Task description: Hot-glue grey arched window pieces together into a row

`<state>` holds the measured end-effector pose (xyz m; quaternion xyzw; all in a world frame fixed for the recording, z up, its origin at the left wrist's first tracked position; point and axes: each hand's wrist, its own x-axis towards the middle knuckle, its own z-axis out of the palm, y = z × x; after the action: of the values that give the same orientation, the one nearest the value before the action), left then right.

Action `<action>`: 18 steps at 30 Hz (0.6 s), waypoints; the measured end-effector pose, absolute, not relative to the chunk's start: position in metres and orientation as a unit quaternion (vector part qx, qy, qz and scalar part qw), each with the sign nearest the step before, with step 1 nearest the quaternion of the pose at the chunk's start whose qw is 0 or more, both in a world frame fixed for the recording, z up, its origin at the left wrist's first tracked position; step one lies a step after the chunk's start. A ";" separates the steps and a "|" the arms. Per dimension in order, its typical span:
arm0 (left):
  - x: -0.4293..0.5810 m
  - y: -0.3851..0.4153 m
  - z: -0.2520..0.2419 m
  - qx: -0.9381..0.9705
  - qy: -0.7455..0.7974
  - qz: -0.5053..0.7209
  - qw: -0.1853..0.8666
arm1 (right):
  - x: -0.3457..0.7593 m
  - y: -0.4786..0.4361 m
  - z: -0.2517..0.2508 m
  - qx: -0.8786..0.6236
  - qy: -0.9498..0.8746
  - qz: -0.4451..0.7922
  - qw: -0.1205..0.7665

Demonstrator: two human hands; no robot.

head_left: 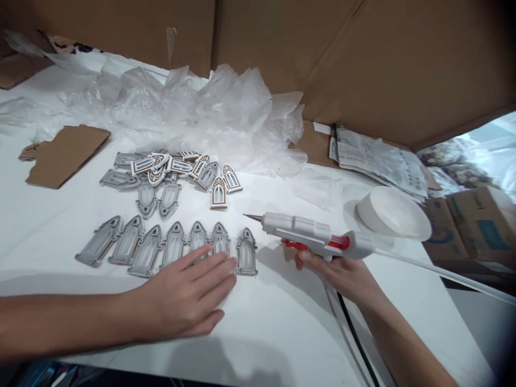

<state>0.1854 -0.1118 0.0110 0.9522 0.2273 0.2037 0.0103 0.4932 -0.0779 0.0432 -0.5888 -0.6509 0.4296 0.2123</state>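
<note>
My right hand [342,274] is wrapped round the grip of a white hot glue gun [300,228] with a red trigger. Its metal nozzle points left above the table, and a long glue stick [439,274] sticks out of its back. Palm down, my left hand [197,293] lies with fingers stretched over the row of small grey arched window pieces [139,250], partly covering some of them. One more arched piece [246,252] lies just right of my fingertips. Behind the row is a loose pile of such pieces, several showing white and brown fronts [219,192].
Crumpled clear plastic bags [193,107] spread along the back, before a cardboard wall [266,37]. A torn cardboard piece [66,156] lies at left. On the right stand a white bowl [393,212], a flat printed packet [379,158] and cardboard boxes [475,226]. Cables hang below the glue gun.
</note>
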 end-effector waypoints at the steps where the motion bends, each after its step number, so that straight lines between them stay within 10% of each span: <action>1: 0.182 -0.110 0.011 0.953 0.245 0.179 0.015 | 0.489 -0.077 0.047 -0.601 -0.647 0.409 0.231; 18: 0.158 -0.106 0.009 0.964 0.237 0.117 0.020 | 0.438 -0.076 0.069 -0.739 -0.617 0.091 0.253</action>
<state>0.1577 -0.1057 0.0092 0.9642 0.2374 0.1166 0.0202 0.4379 -0.0762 0.0687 -0.7393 -0.6172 0.0912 0.2535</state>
